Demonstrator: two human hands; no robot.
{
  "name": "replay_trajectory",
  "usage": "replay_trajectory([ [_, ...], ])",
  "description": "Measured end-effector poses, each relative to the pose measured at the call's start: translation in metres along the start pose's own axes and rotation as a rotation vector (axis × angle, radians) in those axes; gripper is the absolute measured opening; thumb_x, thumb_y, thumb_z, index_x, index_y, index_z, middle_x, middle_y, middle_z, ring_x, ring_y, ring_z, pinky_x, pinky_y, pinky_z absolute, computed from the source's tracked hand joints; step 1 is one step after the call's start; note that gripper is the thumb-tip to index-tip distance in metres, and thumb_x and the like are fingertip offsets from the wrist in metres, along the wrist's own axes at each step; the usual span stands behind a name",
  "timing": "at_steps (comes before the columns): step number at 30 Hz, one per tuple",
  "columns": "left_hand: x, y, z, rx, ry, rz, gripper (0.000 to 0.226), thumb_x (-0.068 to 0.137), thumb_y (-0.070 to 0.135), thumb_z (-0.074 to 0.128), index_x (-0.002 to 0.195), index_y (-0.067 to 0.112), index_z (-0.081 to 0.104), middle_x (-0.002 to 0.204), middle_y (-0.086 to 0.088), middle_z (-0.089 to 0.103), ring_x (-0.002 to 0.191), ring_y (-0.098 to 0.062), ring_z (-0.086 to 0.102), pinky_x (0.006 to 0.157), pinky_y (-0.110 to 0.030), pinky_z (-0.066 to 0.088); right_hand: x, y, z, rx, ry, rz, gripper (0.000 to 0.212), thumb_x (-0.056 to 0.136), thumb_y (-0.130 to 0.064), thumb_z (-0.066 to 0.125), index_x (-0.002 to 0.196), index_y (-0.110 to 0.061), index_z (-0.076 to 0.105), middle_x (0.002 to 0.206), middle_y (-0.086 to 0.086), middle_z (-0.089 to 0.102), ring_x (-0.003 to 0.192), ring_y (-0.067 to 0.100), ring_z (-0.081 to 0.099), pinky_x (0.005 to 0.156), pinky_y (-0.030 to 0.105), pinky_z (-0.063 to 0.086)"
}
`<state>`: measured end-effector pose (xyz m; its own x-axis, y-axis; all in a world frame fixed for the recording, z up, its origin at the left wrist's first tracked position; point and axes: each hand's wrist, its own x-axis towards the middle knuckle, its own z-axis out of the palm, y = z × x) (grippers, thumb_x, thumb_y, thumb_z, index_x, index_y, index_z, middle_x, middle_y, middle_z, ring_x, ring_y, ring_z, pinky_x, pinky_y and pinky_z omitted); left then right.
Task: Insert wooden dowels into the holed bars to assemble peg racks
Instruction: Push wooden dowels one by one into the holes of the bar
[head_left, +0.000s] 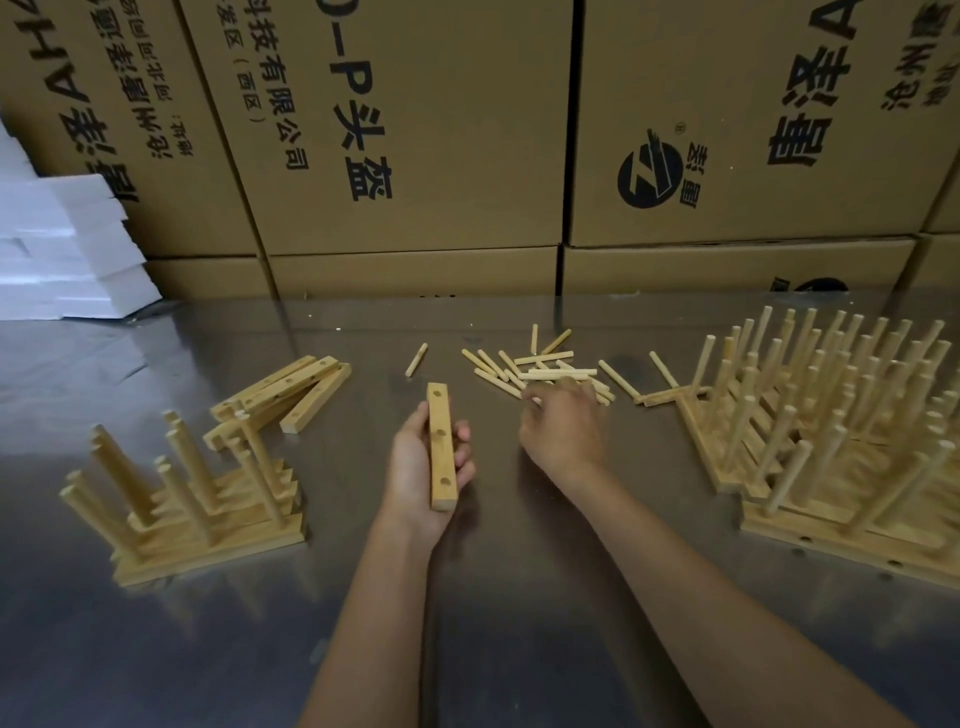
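Cardboard boxes (415, 130) are standing behind a steel table (493, 597), with white foam (67, 249) lying at 10 o'clock. At centre the left hand (421, 467) is gripping a bar (440, 452), fingers curled round it, holes facing up, while the right hand (563, 426) is reaching palm-down into the loose dowels (540, 371) at 12 o'clock, its fingertips hidden, so its grip cannot be told. Spare bars (291, 389) are lying at 10 o'clock, small racks (197, 499) standing at 9 and many racks (841, 426) at 3.

Holed bars without dowels: one bar (441, 451) with three holes, held in the left hand (423, 467); a stack of about four more (291, 392). Loose dowels (540, 371): roughly twenty. Lone dowel (416, 359): one. Assembled peg racks: two groups (197, 499) (831, 415), individual racks uncountable.
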<state>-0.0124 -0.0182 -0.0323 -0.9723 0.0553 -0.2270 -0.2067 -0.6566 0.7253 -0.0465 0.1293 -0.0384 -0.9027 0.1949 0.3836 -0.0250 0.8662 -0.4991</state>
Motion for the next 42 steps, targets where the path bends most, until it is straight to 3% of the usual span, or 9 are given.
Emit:
replay_trajectory([
  [9, 0.006, 0.000, 0.000, 0.083, -0.051, -0.050, 0.026, 0.106, 0.033, 0.039, 0.094, 0.013, 0.050, 0.059, -0.004, 0.047, 0.039, -0.010, 0.037, 0.029, -0.019, 0.028, 0.033, -0.019, 0.027, -0.334, 0.019, -0.255, 0.021, 0.093, -0.021, 0.055, 0.106, -0.014, 0.070, 0.122, 0.003, 0.053, 0.118, 0.023, 0.040, 0.099, 0.037, 0.030],
  [15, 0.005, -0.002, 0.000, 0.077, -0.052, -0.035, 0.022, 0.105, 0.033, 0.041, 0.101, 0.014, 0.052, 0.060, -0.004, 0.047, 0.041, -0.010, 0.037, 0.030, -0.019, 0.029, 0.007, -0.009, 0.021, -0.187, 0.013, -0.237, 0.018, 0.089, -0.013, 0.058, 0.105, -0.011, 0.067, 0.115, 0.006, 0.060, 0.112, 0.025, 0.050, 0.093, 0.034, 0.039],
  [19, 0.005, -0.004, 0.001, 0.083, -0.064, 0.004, 0.021, 0.106, 0.032, 0.040, 0.101, 0.015, 0.052, 0.059, -0.004, 0.047, 0.040, -0.010, 0.037, 0.031, -0.018, 0.028, -0.017, -0.001, 0.002, -0.022, -0.117, -0.158, 0.027, 0.085, -0.005, 0.062, 0.111, -0.011, 0.055, 0.115, 0.009, 0.055, 0.111, 0.028, 0.052, 0.084, 0.035, 0.045],
  [23, 0.005, -0.014, 0.006, 0.296, 0.001, 0.140, 0.023, 0.107, 0.027, 0.038, 0.115, 0.019, 0.059, 0.054, -0.006, 0.052, 0.039, -0.013, 0.040, 0.035, -0.019, 0.031, -0.046, 0.014, -0.019, -0.044, -0.226, -0.095, 0.034, 0.088, -0.008, 0.061, 0.122, -0.009, 0.058, 0.128, 0.009, 0.047, 0.121, 0.024, 0.046, 0.101, 0.037, 0.045],
  [26, 0.003, -0.022, 0.011, 0.455, 0.056, 0.221, 0.022, 0.106, 0.028, 0.041, 0.115, 0.025, 0.061, 0.053, -0.005, 0.057, 0.038, -0.014, 0.044, 0.037, -0.022, 0.036, -0.073, 0.025, -0.032, -0.043, -0.152, -0.116, 0.031, 0.094, -0.012, 0.047, 0.122, -0.012, 0.059, 0.118, 0.005, 0.047, 0.113, 0.019, 0.043, 0.101, 0.035, 0.042],
  [30, -0.008, -0.029, 0.016, 0.681, 0.054, 0.333, 0.022, 0.106, 0.031, 0.043, 0.115, 0.026, 0.061, 0.057, -0.002, 0.062, 0.040, -0.012, 0.052, 0.039, -0.021, 0.042, -0.096, 0.030, -0.049, -0.015, -0.177, -0.132, 0.022, 0.095, -0.015, 0.045, 0.116, -0.012, 0.053, 0.115, 0.004, 0.042, 0.112, 0.018, 0.040, 0.099, 0.030, 0.038],
  [36, -0.016, -0.027, 0.014, 0.733, -0.012, 0.329, 0.022, 0.105, 0.030, 0.046, 0.122, 0.032, 0.059, 0.078, -0.001, 0.071, 0.041, -0.010, 0.052, 0.041, -0.018, 0.042, -0.109, 0.034, -0.057, 0.056, -0.094, -0.155, 0.013, 0.095, -0.011, 0.044, 0.107, -0.016, 0.046, 0.100, 0.000, 0.049, 0.101, 0.018, 0.042, 0.083, 0.029, 0.037],
  [40, -0.021, -0.018, 0.015, 0.639, -0.127, 0.140, 0.023, 0.105, 0.028, 0.048, 0.118, 0.037, 0.064, 0.094, -0.001, 0.077, 0.044, -0.012, 0.052, 0.042, -0.021, 0.041, -0.104, 0.035, -0.064, 0.201, -0.029, -0.134, 0.012, 0.096, -0.016, 0.039, 0.102, -0.026, 0.037, 0.086, -0.003, 0.052, 0.083, 0.014, 0.050, 0.064, 0.033, 0.039],
  [42, -0.024, -0.016, 0.017, 0.572, -0.206, 0.066, 0.023, 0.104, 0.025, 0.050, 0.118, 0.031, 0.066, 0.097, -0.006, 0.076, 0.043, -0.013, 0.050, 0.040, -0.020, 0.039, -0.102, 0.036, -0.069, 0.236, -0.013, -0.189, 0.011, 0.096, -0.019, 0.039, 0.101, -0.028, 0.038, 0.077, -0.008, 0.051, 0.073, 0.009, 0.050, 0.057, 0.028, 0.034],
])
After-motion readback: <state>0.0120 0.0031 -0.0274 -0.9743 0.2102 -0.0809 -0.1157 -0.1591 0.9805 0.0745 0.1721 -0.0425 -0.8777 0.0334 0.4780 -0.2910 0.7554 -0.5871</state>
